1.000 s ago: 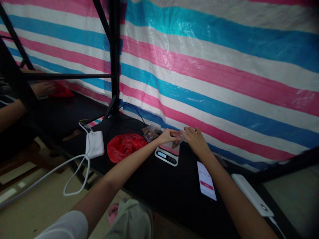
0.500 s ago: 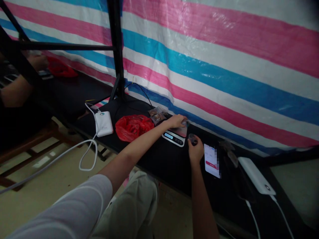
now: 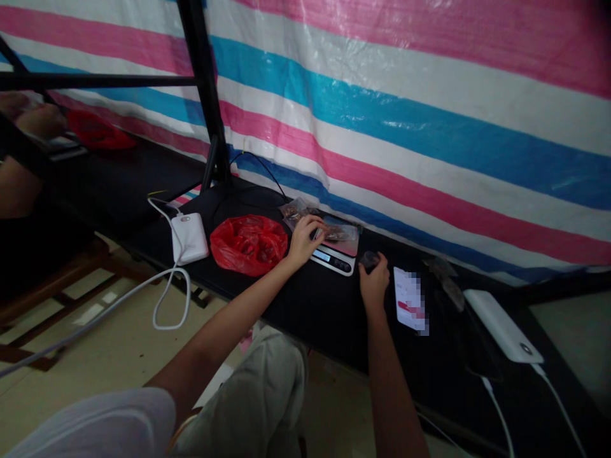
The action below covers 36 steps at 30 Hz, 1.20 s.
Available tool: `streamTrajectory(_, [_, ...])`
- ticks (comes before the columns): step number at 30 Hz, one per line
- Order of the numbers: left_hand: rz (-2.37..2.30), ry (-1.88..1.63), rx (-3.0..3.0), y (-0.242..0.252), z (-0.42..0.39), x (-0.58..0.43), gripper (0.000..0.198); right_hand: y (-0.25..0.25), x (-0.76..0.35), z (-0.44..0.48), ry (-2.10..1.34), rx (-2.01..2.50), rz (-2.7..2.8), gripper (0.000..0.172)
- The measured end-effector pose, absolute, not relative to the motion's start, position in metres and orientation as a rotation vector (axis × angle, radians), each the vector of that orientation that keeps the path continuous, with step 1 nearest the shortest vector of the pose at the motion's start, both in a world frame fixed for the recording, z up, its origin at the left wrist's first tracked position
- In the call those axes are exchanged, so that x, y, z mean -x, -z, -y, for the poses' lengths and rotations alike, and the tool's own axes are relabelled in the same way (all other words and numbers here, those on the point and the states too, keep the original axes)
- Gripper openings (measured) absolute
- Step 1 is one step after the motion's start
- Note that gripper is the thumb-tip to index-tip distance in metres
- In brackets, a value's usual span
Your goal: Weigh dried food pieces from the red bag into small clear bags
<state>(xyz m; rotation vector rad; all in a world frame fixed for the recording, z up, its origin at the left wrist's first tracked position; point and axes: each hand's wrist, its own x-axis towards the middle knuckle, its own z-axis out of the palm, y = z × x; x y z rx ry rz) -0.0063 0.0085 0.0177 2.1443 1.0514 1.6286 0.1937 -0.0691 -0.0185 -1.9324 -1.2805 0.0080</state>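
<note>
A small digital scale with a pink platform stands on the black table, and a clear bag of brown pieces lies on it. My left hand rests at the scale's left edge with its fingers curled, right beside a red plastic bag. My right hand lies on the table just right of the scale, closed on a small dark round thing. Another clear bag of brown pieces lies behind my left hand.
A phone with a lit screen lies right of my right hand. White power banks with cables sit at the left and the right. A black pole rises at the table's back. Another person's arm shows at far left.
My right hand has left the bag on the scale and come back to the table with a small dark thing. My left hand has slid from the scale's top to its left edge.
</note>
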Motion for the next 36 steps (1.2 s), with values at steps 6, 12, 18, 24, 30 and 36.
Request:
streamTrajectory(6, [-0.946, -1.580, -2.335, -0.010, 0.011, 0.006, 0.011, 0.013, -0.191, 0.071, 0.041, 1.855, 1.234, 0.054])
streamTrajectory(12, [-1.003, -1.655, -2.294, -0.011, 0.008, 0.010, 0.012, -0.001, -0.182, 0.079, 0.149, 1.841, 1.273, 0.045])
streamTrajectory(18, [-1.035, -1.672, -2.252, -0.013, 0.006, 0.013, 0.012, -0.011, -0.177, 0.084, 0.314, 1.878, 1.179, 0.039])
streamTrajectory(24, [-0.998, -1.657, -2.284, -0.011, 0.005, 0.009, 0.013, -0.010, -0.177, 0.085, 0.304, 1.916, 1.214, 0.042])
streamTrajectory(30, [-1.062, -1.717, -2.194, -0.032, 0.042, 0.037, 0.014, 0.005, -0.186, 0.075, 0.030, 2.115, 1.194, 0.060])
streamTrajectory(36, [-1.340, -1.198, -2.423, -0.054, 0.086, 0.140, 0.017, 0.011, -0.200, 0.069, -0.050, 1.955, 1.107, 0.046])
